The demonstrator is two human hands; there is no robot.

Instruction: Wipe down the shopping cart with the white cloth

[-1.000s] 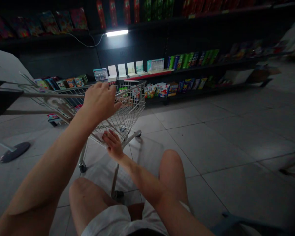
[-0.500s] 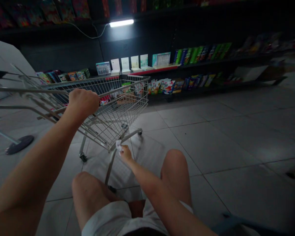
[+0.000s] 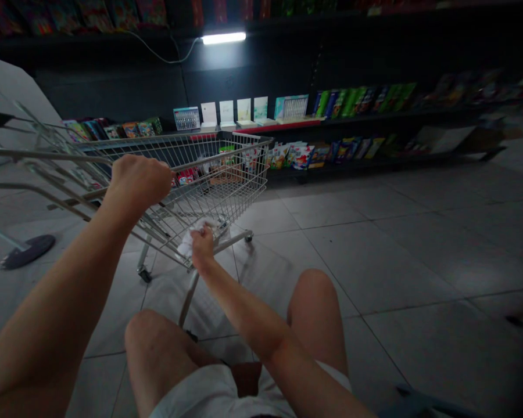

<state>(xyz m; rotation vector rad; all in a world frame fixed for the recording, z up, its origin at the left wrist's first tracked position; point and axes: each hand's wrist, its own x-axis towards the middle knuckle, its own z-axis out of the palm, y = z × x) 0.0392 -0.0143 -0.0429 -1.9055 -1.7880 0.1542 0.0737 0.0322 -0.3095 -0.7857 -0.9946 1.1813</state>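
A metal wire shopping cart (image 3: 239,194) stands before my bent knees, its handle end towards the left. My left hand (image 3: 142,180) is closed around the cart's upper side rail. Lower down, my right hand (image 3: 203,244) grips a white cloth (image 3: 186,244) and presses it against the bottom edge of the basket, near the top of a slanting leg (image 3: 188,299). Part of the cloth lies spread over the wires; the rest is hidden by my fingers.
Behind the cart runs a dark shelf unit with boxes (image 3: 292,107), green and blue packs (image 3: 348,101) and bagged goods (image 3: 300,155). A lamp tube (image 3: 224,38) glows above. A round stand base (image 3: 28,251) is on the tiled floor (image 3: 401,255) at left.
My right hand has moved up and left, from the leg's top to the basket's lower edge, and more of the cloth shows. The left hand still grips the rail.
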